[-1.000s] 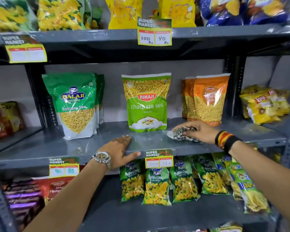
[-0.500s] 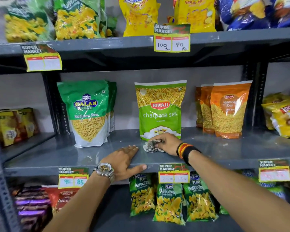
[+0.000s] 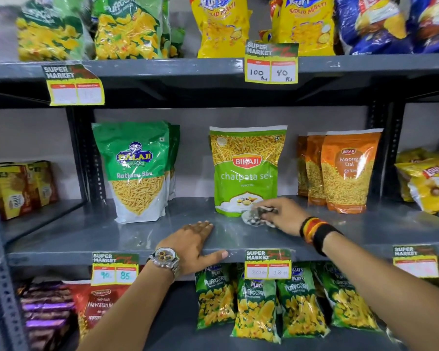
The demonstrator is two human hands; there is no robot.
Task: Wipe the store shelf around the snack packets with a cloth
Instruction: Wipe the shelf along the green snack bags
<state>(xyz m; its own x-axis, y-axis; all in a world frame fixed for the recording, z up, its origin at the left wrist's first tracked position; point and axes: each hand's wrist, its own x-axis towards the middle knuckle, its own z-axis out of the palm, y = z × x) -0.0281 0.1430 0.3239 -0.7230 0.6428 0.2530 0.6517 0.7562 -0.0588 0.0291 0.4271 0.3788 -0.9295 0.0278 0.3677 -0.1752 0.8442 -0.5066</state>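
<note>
The right hand (image 3: 284, 216), wearing a black, red and yellow band at the wrist, was closed over a crumpled white-and-dark patterned cloth (image 3: 257, 217) and pressed it down on the grey metal shelf (image 3: 86, 231). The cloth stuck out from the fingertip side of that hand, touching the bottom corner of the upright green Bikaji chatpata sev packet (image 3: 246, 171), which stood just behind the knuckles.

The left hand (image 3: 195, 243), with a silver wristwatch (image 3: 165, 259) at the wrist, lay open and flat on the shelf's front edge, palm down, fingers spread on the top surface and the thumb stretched along the lip. It held nothing. It was near the right hand but apart from it, lower and nearer the viewer.

Beyond the left hand's fingertips and off to its outer side stood the green-and-white Balaji Ratlami sev pouch (image 3: 137, 173), upright. Past the right wrist, on its outer side, stood the orange Bikaji moong dal packets (image 3: 347, 173). Under the right forearm hung a yellow price tag (image 3: 268, 264) on the shelf lip, and below it green Puffcorn bags (image 3: 256, 307) leaned on the lower shelf.
</note>
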